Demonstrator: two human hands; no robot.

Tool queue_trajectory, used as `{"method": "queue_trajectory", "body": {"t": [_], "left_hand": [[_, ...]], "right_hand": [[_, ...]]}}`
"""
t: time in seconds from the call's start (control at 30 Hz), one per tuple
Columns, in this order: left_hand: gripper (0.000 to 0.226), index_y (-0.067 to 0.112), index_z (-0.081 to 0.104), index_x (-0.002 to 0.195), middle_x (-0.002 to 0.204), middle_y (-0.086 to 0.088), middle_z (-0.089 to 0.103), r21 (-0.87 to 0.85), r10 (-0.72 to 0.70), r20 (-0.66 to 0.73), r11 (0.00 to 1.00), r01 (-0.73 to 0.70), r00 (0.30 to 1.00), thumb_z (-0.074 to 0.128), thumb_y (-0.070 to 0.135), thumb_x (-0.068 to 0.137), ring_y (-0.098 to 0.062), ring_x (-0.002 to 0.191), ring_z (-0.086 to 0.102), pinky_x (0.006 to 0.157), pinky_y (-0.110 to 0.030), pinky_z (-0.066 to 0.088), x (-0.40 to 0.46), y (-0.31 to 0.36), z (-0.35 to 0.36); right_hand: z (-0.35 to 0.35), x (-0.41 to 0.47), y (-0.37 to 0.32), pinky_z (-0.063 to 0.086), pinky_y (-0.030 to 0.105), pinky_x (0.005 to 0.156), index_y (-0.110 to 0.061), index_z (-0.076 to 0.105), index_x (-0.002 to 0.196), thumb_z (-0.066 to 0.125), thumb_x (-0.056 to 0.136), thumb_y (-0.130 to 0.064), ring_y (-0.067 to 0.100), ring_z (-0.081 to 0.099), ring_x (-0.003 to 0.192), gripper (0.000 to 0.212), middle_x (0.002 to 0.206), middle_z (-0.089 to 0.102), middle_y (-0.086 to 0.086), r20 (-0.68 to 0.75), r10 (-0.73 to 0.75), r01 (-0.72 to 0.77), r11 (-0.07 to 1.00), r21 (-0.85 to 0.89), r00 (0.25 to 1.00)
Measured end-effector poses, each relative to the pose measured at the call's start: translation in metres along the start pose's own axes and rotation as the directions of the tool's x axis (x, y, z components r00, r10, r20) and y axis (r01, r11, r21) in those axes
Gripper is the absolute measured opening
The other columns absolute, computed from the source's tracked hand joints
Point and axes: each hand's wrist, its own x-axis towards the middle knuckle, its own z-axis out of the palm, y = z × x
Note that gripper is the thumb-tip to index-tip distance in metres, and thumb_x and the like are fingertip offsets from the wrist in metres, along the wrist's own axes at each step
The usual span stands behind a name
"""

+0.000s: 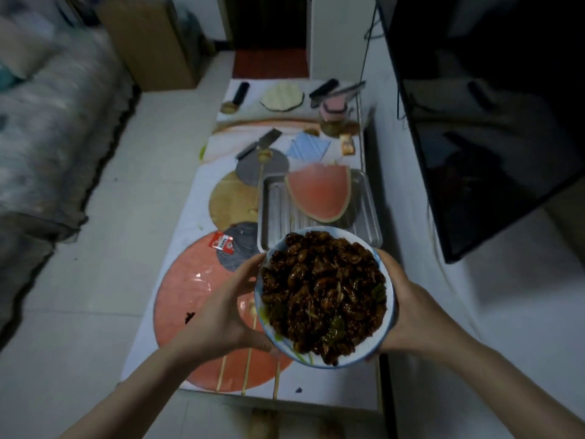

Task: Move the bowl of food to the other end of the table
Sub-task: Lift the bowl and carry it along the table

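Grip: your left hand (232, 307) cups one side of the bowl (326, 297), thumb near the rim, fingers curled under; your right hand (406, 312) clasps the opposite side the same way; both are closed on the bowl, which sits between the palms above the near end of the table (190, 223).

Handling, as a judgement: the bowl is rigid and probably ceramic, so breakable if dropped; heaped this full it is likely heavy; the sauce looks oily, so the rim may be slick; hold it low on the walls with fingers beneath and keep it level.

Appearance: round, pale bowl with a bluish rim; piled above the rim with dark brown glazed pieces of food and a few green bits.

Surroundings: a metal tray (272, 213) with a watermelon slice (323, 191) lies just beyond the bowl; wooden skewers (247, 372) lie on the cloth below it; the far end of the table holds small clutter and a flat round bread (282, 96).
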Motion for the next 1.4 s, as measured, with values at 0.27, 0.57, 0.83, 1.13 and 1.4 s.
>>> {"method": "queue_trajectory", "body": {"t": [0.27, 0.57, 0.83, 1.13, 1.4], "left_hand": [[0.119, 0.037, 0.039, 0.136, 0.135, 0.018, 0.055, 0.053, 0.029, -0.13, 0.998, -0.022, 0.991, 0.096, 0.044, 0.031, -0.001, 0.124, 0.052, 0.104, -0.032, 0.047, -0.043, 0.08, -0.079], [0.109, 0.034, 0.044, 0.13, 0.13, 0.018, 0.058, -0.022, 0.015, -0.181, 1.0, -0.019, 0.983, 0.098, 0.028, 0.036, -0.002, 0.123, 0.053, 0.104, -0.02, 0.043, -0.103, 0.064, -0.191], [0.105, 0.034, 0.045, 0.128, 0.131, 0.015, 0.057, -0.023, 0.01, -0.121, 1.0, -0.013, 0.993, 0.097, 0.031, 0.037, -0.003, 0.123, 0.052, 0.11, -0.033, 0.042, -0.175, 0.012, -0.333], [0.108, 0.03, 0.043, 0.13, 0.133, 0.009, 0.055, 0.003, -0.022, -0.134, 1.0, 0.022, 0.991, 0.096, 0.031, 0.036, -0.01, 0.124, 0.053, 0.112, -0.043, 0.039, -0.223, -0.036, -0.463], [0.104, 0.035, 0.045, 0.127, 0.134, 0.008, 0.056, -0.018, -0.013, -0.132, 1.0, 0.011, 0.991, 0.097, 0.02, 0.038, -0.005, 0.119, 0.058, 0.104, -0.029, 0.047, -0.199, -0.079, -0.571]], "right_hand": [[-0.017, 0.006, -0.117, 0.058, 0.016, 0.078, -0.061, 0.014, 0.138, 0.098, 0.036, -0.038, -0.019, 0.048, 0.114, 0.134, 0.124, 0.048, -0.043, 0.051, -0.115, 0.118, 0.992, -0.046, 0.992], [0.057, 0.048, -0.221, 0.046, -0.002, 0.077, -0.067, 0.018, 0.13, 0.097, 0.04, -0.039, -0.024, 0.044, 0.114, 0.123, 0.121, 0.047, -0.048, 0.077, -0.215, 0.219, 0.974, -0.058, 0.974], [0.191, 0.091, -0.31, 0.05, 0.019, 0.093, -0.048, 0.024, 0.141, 0.1, 0.038, -0.035, -0.01, 0.049, 0.122, 0.128, 0.13, 0.051, -0.031, 0.019, -0.23, 0.23, 0.973, -0.02, 0.973], [0.296, 0.155, -0.392, 0.048, 0.001, 0.079, -0.066, 0.028, 0.127, 0.098, 0.043, -0.03, -0.019, 0.048, 0.115, 0.115, 0.122, 0.049, -0.044, 0.036, -0.269, 0.269, 0.963, -0.01, 0.963], [0.339, 0.258, -0.434, 0.056, 0.023, 0.092, -0.053, 0.028, 0.135, 0.099, 0.039, -0.025, -0.008, 0.055, 0.115, 0.123, 0.122, 0.057, -0.032, 0.063, -0.246, 0.248, 0.968, -0.033, 0.967]]}}
